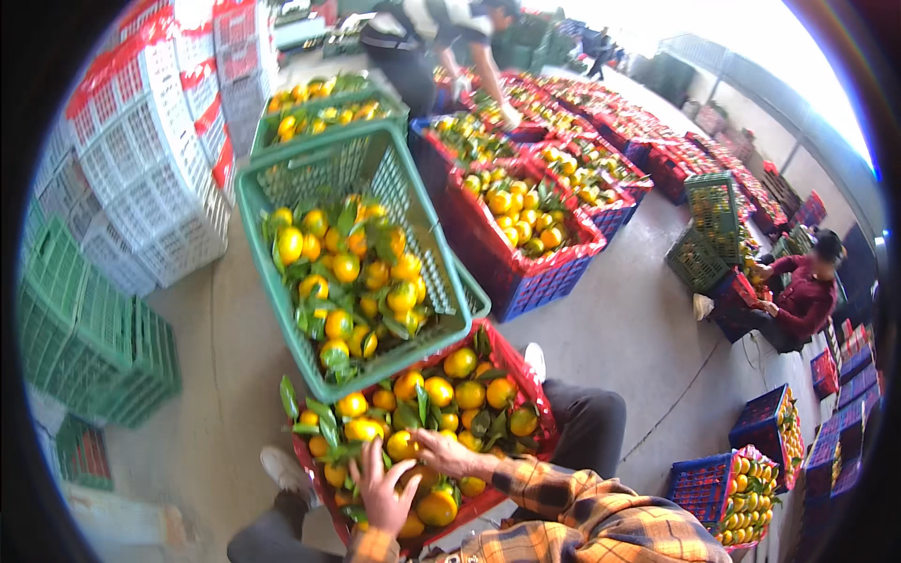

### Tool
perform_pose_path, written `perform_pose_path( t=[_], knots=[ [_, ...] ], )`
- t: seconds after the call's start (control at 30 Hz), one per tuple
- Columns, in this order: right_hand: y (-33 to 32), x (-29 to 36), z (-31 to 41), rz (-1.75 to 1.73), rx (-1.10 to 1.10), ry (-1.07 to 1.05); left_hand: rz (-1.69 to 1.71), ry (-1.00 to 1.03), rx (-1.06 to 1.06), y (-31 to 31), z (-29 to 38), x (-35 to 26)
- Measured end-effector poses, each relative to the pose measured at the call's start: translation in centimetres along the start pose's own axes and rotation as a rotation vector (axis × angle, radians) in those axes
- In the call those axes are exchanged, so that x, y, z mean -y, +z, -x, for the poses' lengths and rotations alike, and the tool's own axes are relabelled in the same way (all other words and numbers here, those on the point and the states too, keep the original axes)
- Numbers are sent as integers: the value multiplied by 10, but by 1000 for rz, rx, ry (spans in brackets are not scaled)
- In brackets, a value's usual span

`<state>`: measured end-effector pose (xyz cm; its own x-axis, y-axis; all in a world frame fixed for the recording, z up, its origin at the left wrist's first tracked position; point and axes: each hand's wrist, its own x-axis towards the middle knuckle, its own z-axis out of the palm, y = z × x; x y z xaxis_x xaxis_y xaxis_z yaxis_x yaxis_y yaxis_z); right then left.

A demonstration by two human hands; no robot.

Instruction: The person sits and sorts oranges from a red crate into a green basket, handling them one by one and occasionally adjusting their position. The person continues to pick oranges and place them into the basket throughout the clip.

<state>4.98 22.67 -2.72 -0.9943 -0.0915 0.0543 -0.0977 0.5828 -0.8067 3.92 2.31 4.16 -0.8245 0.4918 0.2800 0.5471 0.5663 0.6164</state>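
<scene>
A crate lined with red plastic [524, 366], full of orange citrus fruits with green leaves, stands between my legs. My left hand [383, 485] lies over the fruits at its near left side, fingers spread, with nothing seen in its grip. My right hand [443, 450] reaches in from the right, its fingertips at an orange citrus fruit [402, 445]; whether it grips the fruit is not clear. Just beyond, a tilted green plastic crate [281, 331] rests against the lined crate's far rim, partly filled with leafy citrus fruits [345, 267].
Blue crates with red liners [542, 281] hold more fruit ahead right, where a person [422, 42] bends over them. Stacked white crates [155, 176] and green crates [91, 324] stand left. Another person [795, 295] sits at right near filled crates [725, 485].
</scene>
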Motion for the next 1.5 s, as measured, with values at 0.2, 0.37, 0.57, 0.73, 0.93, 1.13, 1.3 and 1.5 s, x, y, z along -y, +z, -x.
perform_pose_path(
  t=[0.2,0.37,0.57,0.73,0.93,1.13,1.3,1.5],
  knots=[
    [-23,2,-8,-24,223,91,-75,119,305,24,-2,18],
    [-103,-24,-152,338,-401,-17,-91,54,334,14,8,14],
    [-125,-93,-270,317,-444,357,-115,99,367,26,-9,6],
    [-104,-50,-243,-529,-398,425,-57,-3,408,15,9,17],
    [-120,16,-126,-600,301,323,-20,16,361,16,1,10],
    [-73,26,-110,512,282,195,21,51,310,18,-1,13],
    [-30,20,-127,552,300,249,57,39,274,23,0,15],
    [-56,-12,-116,101,318,158,36,49,260,22,2,16]
  ],
)
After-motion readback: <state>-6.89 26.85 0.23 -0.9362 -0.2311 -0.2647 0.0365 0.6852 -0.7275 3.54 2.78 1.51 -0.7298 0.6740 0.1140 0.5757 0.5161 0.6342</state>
